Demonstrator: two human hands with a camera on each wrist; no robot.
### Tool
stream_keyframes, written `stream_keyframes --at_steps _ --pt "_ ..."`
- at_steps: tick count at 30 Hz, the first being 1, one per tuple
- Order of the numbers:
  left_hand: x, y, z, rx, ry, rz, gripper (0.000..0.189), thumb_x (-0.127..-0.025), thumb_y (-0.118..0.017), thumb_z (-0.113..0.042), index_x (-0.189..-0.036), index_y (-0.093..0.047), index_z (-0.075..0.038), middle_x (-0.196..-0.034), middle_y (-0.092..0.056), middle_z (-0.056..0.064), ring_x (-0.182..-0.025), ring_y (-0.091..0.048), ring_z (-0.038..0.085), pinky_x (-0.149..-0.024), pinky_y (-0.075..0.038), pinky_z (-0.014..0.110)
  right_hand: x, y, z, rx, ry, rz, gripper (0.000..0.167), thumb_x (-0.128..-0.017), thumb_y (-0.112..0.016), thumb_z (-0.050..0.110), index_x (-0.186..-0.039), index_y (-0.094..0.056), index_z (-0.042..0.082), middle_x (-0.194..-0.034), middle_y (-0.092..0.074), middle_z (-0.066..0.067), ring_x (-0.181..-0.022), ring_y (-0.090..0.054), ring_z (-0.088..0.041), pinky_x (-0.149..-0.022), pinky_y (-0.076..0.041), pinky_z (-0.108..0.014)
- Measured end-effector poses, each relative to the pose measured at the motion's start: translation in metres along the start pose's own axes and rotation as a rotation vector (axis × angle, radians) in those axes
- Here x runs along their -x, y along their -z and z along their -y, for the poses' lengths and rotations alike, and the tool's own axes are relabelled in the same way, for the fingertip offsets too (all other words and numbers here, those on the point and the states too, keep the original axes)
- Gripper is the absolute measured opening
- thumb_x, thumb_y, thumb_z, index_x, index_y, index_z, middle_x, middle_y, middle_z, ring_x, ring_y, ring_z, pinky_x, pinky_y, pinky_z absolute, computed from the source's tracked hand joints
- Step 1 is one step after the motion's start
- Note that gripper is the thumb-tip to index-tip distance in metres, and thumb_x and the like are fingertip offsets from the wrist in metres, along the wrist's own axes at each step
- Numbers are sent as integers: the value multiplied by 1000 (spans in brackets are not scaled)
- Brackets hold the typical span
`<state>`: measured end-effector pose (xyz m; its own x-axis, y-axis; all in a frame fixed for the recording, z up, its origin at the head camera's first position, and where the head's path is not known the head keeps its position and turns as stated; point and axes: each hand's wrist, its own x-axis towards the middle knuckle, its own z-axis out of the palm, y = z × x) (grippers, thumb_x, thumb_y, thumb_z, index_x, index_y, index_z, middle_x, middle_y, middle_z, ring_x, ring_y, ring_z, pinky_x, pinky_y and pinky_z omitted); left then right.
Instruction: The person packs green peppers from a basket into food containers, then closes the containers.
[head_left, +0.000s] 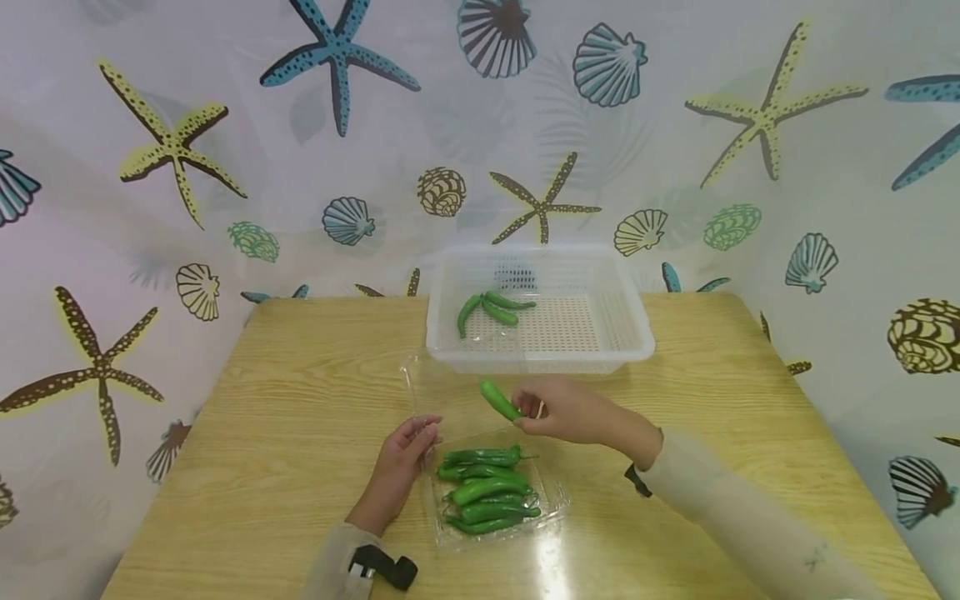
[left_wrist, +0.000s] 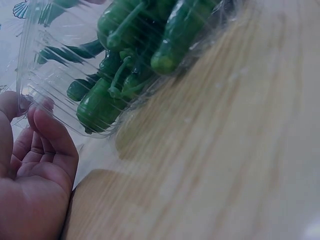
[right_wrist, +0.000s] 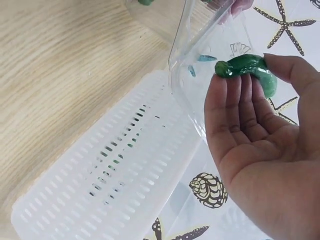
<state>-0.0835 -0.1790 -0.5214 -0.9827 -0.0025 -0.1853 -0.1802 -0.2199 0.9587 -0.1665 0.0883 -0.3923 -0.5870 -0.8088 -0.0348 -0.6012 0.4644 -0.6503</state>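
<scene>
A green chili pepper (head_left: 498, 400) is pinched between the thumb and fingers of my right hand (head_left: 562, 408), above the hinge side of a clear plastic clamshell box (head_left: 442, 533). In the right wrist view the same pepper (right_wrist: 245, 66) lies across the fingertips, curved and glossy. My left hand (head_left: 405, 458) pinches the box's left edge between thumb and fingers, as the left wrist view shows at the clear rim (left_wrist: 30, 100). Several green peppers (head_left: 487, 490) lie side by side in the box. Its transparent lid (head_left: 420, 375) stands raised toward the basket.
Behind the box, a white perforated plastic basket (head_left: 637, 333) holds three green peppers (head_left: 498, 312) at its left side. Both stand on a wood-grain table (head_left: 300, 400). A cloth (head_left: 420, 100) printed with starfish and shells hangs around the back and sides.
</scene>
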Motion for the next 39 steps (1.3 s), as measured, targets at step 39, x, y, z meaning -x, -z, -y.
stream_keyframes --at_steps 39 --pt "13 -9 -29 12 43 36 37 -97 -51 -18 -125 -49 7 -106 -54 18 -91 -54 14 -70 -45 20 32 -36 32 58 -212 156 7 -82 -65 16 -86 -65 10 -69 -57 10 -61 -51 -4 -57 -45 -23"
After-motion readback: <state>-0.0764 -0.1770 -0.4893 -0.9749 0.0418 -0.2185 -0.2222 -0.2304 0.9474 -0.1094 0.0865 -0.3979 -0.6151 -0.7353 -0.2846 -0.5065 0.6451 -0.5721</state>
